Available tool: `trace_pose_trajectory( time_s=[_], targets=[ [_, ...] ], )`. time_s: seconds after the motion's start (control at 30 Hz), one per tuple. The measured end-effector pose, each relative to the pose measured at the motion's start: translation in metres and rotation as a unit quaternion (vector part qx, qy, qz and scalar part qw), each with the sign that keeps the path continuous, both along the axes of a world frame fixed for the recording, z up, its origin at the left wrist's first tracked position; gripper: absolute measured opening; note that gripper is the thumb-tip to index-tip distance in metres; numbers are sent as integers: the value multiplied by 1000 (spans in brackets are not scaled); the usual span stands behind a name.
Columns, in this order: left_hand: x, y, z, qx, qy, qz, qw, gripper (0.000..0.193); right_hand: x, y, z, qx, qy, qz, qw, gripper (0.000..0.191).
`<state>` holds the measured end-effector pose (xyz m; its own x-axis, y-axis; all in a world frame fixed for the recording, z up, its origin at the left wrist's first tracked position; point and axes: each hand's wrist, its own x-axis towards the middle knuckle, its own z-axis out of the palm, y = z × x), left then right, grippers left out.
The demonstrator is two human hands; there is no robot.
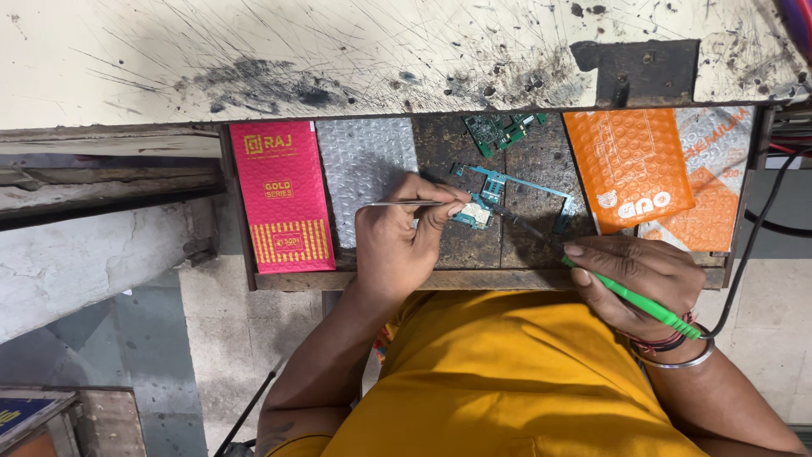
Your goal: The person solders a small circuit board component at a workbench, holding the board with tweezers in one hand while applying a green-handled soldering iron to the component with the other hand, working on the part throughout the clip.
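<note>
1. My worktop (524, 275) is a dark, scarred wooden tray; a pink packet (283, 196) lies at its left edge and an orange bubble mailer (630, 165) near its right.
2. My left hand (404, 237) is closed around thin metal tweezers (406, 203).
3. My right hand (639, 279) grips a green-handled soldering iron (630, 294).
4. Both tips meet the teal circuit board (486, 203) at the worktop's middle.
5. A smaller green board (499, 129) sits by the far edge.
</note>
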<state>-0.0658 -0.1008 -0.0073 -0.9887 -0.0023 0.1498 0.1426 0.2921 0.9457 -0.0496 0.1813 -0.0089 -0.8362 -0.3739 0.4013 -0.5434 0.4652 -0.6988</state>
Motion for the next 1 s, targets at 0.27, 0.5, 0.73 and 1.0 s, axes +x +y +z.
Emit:
trace_pose_trajectory(
  time_s=[0.27,0.5,0.73,1.0],
  targets=[
    [0,-2,-2,-3,-4,-9,1000,10,1,-4,0,-9,17,-10,1000,19],
    [-1,1,-2,-3,4,-7,1000,11,1,-2,1,-2,9,-16,1000,17],
    [0,1,2,1,-1,-4,1000,11,1,-2,2,-2,7,-21,1000,16],
    [0,0,3,-9,-9,-1,1000,11,2,-1,1,-2,2,-28,1000,13]
  ],
)
